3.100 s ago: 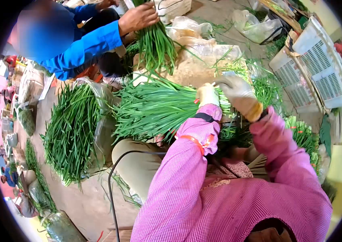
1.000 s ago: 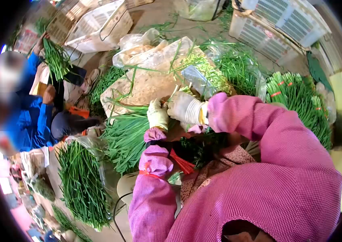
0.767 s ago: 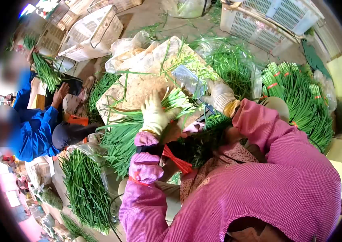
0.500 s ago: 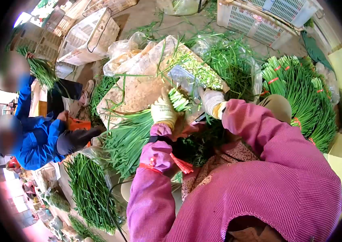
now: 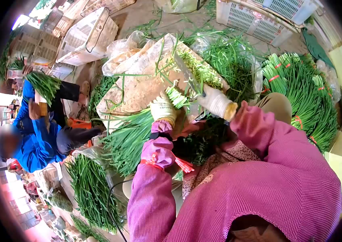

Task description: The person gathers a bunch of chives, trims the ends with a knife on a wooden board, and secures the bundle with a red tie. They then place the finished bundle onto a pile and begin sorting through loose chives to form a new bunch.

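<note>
My gloved left hand is closed around a bunch of garlic chives on a worn, pale board. The pale stem ends stick out on the right of that hand, and the long green leaves trail down to the left. In my gloved right hand is a knife, its handle mostly covered by the fingers. The blade points away and to the left, just beyond the stem ends and apart from them. A heap of cut stem ends lies beside the blade.
Red-banded chive bundles are piled on the right. Loose leaves lie behind the board, and more chives at lower left. White crates stand at the back. A co-worker in blue sits at left, near another chive bunch.
The knife has turned from showing its broad face to a narrower view, and my right hand has shifted slightly. My left hand stays nearly still. The co-worker's arms and chives have moved.
</note>
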A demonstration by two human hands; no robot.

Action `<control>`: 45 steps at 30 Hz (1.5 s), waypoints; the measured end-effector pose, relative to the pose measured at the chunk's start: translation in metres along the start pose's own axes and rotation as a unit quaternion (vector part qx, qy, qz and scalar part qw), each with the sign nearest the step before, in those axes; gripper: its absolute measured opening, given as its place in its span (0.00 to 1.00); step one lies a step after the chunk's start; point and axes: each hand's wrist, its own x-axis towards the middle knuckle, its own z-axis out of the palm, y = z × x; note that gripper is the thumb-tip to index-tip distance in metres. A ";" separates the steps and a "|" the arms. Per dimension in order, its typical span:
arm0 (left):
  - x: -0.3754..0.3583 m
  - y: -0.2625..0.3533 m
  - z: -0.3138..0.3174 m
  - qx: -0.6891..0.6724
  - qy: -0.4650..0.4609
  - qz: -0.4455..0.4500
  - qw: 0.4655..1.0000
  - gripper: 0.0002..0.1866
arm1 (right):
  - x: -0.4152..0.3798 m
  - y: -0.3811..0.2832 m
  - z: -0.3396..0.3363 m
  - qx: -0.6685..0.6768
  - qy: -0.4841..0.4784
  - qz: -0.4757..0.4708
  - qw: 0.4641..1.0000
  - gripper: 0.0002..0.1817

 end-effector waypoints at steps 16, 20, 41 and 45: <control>0.007 -0.004 -0.009 -0.005 -0.047 0.013 0.999 0.47 | -0.079 -0.001 0.009 -0.233 0.012 -0.105 0.967 0.22; 0.007 -0.005 -0.006 -0.017 -0.047 0.019 0.999 0.47 | -0.068 -0.013 -0.006 -0.200 -0.066 -0.073 0.975 0.23; 0.005 -0.003 0.004 -0.010 0.034 0.032 0.999 0.43 | 0.025 -0.011 0.060 -0.190 -0.088 0.059 0.976 0.22; -0.016 0.001 -0.010 0.010 0.108 0.026 0.994 0.61 | 0.020 0.016 0.030 -0.294 -0.105 0.034 0.949 0.17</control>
